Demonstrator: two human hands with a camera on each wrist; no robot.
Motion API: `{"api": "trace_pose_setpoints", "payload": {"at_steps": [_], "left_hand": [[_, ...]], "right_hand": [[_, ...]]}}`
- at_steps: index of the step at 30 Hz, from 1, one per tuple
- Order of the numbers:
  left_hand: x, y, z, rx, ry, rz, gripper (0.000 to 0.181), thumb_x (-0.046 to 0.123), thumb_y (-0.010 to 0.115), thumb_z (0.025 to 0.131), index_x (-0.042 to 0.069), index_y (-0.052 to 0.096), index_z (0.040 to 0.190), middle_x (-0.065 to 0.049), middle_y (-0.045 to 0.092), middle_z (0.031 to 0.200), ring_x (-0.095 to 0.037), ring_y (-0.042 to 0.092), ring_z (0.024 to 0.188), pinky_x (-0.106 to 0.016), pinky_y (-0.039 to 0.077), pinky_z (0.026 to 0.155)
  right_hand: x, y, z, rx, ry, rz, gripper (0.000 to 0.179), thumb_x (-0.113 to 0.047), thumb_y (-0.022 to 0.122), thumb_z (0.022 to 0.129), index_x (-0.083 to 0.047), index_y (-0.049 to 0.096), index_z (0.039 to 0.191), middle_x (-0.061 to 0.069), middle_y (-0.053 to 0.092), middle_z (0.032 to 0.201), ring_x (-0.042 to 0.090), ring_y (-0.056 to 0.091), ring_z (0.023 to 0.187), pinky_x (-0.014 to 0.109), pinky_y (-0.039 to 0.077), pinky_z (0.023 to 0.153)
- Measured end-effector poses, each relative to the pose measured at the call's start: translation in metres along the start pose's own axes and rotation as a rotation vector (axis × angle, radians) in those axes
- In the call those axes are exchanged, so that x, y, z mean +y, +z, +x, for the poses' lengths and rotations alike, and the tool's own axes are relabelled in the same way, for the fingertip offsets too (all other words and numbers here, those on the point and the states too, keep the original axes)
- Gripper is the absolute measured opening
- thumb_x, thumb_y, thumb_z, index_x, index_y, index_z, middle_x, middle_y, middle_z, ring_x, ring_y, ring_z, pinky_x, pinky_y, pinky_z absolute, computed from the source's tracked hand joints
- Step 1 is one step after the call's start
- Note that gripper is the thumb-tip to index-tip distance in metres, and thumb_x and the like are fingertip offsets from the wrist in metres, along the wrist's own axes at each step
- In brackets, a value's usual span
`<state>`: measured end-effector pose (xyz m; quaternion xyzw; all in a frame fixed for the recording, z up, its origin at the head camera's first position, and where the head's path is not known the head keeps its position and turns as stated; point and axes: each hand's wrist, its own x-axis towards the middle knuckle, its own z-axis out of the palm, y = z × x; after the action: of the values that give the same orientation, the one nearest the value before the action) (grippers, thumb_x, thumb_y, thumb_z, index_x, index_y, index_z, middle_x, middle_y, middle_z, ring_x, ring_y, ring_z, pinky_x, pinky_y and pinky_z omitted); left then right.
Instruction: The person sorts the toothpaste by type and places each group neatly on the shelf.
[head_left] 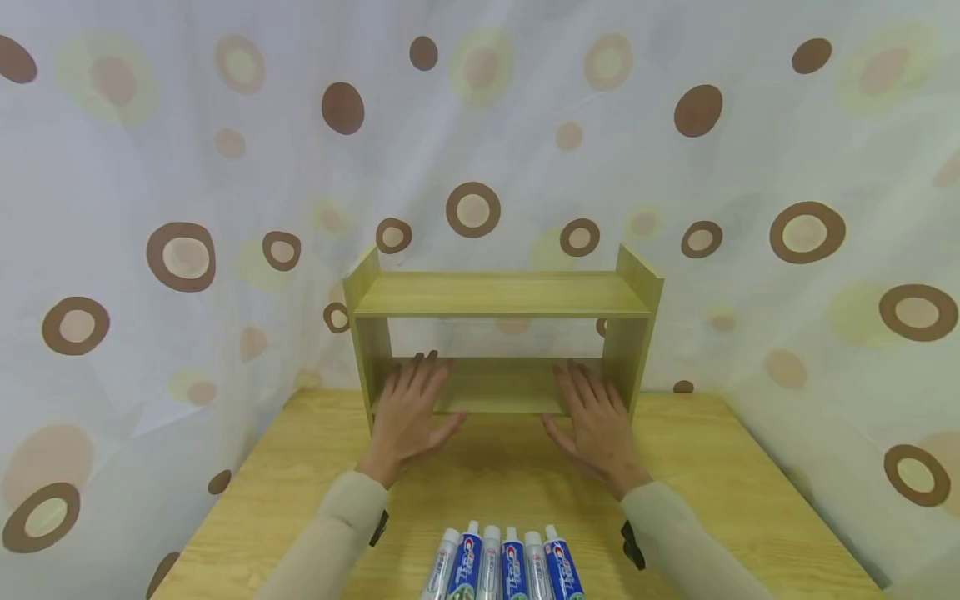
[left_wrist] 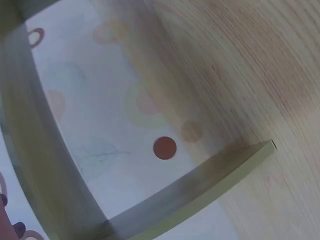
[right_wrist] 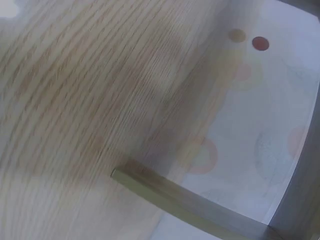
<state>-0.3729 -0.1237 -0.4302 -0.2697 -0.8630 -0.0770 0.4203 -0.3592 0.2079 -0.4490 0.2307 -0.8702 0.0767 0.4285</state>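
A small two-tier wooden shelf [head_left: 502, 293] stands upright at the back of the table. My left hand [head_left: 408, 415] lies over the left end of its lower board [head_left: 495, 387], fingers straight and thumb spread toward the middle. Over the right end of that board is my right hand [head_left: 597, 421], its fingers extended and slightly apart. Neither hand grips anything. The left wrist view catches fingertips [left_wrist: 19, 229] at its lower left edge, beside a shelf board [left_wrist: 50, 150]. In the right wrist view, a shelf panel [right_wrist: 170, 200] shows but no hand.
Several toothpaste tubes [head_left: 513, 567], silver and blue alternating, lie in a row at the table's near edge, between the forearms. The light wooden table [head_left: 300, 483] extends to both sides of the shelf. A white curtain [head_left: 480, 133] with brown circles hangs behind and around it.
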Motion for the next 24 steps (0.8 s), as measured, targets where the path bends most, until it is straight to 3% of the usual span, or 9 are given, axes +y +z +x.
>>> {"api": "trace_pose_setpoints", "payload": {"at_steps": [7, 12, 14, 17, 19, 21, 24], "left_hand": [[0.009, -0.013, -0.022, 0.116, 0.019, -0.032, 0.085, 0.075, 0.028, 0.109, 0.011, 0.051, 0.16, -0.022, 0.061, 0.154, -0.044, 0.059, 0.141, -0.069, 0.052, 0.115], [0.009, -0.023, -0.042, 0.175, -0.046, -0.014, 0.08, 0.07, 0.032, 0.111, 0.008, 0.05, 0.159, -0.023, 0.063, 0.15, -0.044, 0.06, 0.139, -0.066, 0.054, 0.113], [0.007, -0.027, -0.05, 0.204, -0.085, -0.026, 0.072, 0.06, 0.04, 0.112, 0.007, 0.05, 0.158, -0.024, 0.063, 0.149, -0.046, 0.061, 0.136, -0.067, 0.057, 0.107], [0.002, -0.028, -0.062, 0.244, -0.143, -0.059, 0.064, 0.039, 0.06, 0.103, 0.006, 0.049, 0.158, -0.025, 0.061, 0.148, -0.047, 0.061, 0.132, -0.066, 0.06, 0.099], [-0.001, -0.027, -0.068, 0.264, -0.18, -0.083, 0.073, 0.025, 0.072, 0.092, 0.007, 0.047, 0.159, -0.026, 0.059, 0.148, -0.047, 0.06, 0.131, -0.065, 0.061, 0.094], [-0.004, -0.025, -0.073, 0.279, -0.217, -0.115, 0.083, 0.015, 0.077, 0.086, 0.005, 0.044, 0.161, -0.027, 0.057, 0.148, -0.047, 0.059, 0.13, -0.064, 0.061, 0.094], [-0.008, -0.021, -0.079, 0.279, -0.287, -0.204, 0.091, 0.007, 0.08, 0.084, 0.002, 0.037, 0.164, -0.029, 0.053, 0.15, -0.047, 0.055, 0.133, -0.063, 0.06, 0.1]], "right_hand": [[-0.004, -0.004, -0.01, 0.117, 0.01, 0.051, 0.08, -0.067, 0.033, 0.111, -0.002, 0.056, 0.153, 0.029, 0.061, 0.15, 0.05, 0.058, 0.138, 0.07, 0.047, 0.118], [-0.01, -0.006, -0.021, 0.126, 0.039, 0.106, 0.075, -0.059, 0.042, 0.11, 0.002, 0.056, 0.152, 0.03, 0.06, 0.152, 0.051, 0.056, 0.14, 0.073, 0.043, 0.121], [-0.014, -0.008, -0.027, 0.127, 0.048, 0.129, 0.073, -0.055, 0.045, 0.109, 0.004, 0.056, 0.151, 0.03, 0.06, 0.151, 0.051, 0.056, 0.14, 0.074, 0.042, 0.121], [-0.018, -0.011, -0.036, 0.128, 0.046, 0.146, 0.072, -0.053, 0.044, 0.111, 0.005, 0.056, 0.152, 0.03, 0.06, 0.151, 0.051, 0.056, 0.14, 0.072, 0.043, 0.12], [-0.021, -0.013, -0.043, 0.123, 0.039, 0.139, 0.072, -0.054, 0.043, 0.112, 0.005, 0.056, 0.152, 0.03, 0.059, 0.152, 0.051, 0.057, 0.139, 0.07, 0.045, 0.118], [-0.023, -0.016, -0.05, 0.104, 0.038, 0.138, 0.07, -0.052, 0.047, 0.111, 0.005, 0.057, 0.15, 0.029, 0.058, 0.156, 0.05, 0.058, 0.139, 0.069, 0.048, 0.117], [-0.028, -0.02, -0.061, 0.039, 0.059, 0.136, 0.066, -0.042, 0.06, 0.105, 0.005, 0.057, 0.15, 0.029, 0.054, 0.16, 0.049, 0.058, 0.139, 0.067, 0.051, 0.115]]}}
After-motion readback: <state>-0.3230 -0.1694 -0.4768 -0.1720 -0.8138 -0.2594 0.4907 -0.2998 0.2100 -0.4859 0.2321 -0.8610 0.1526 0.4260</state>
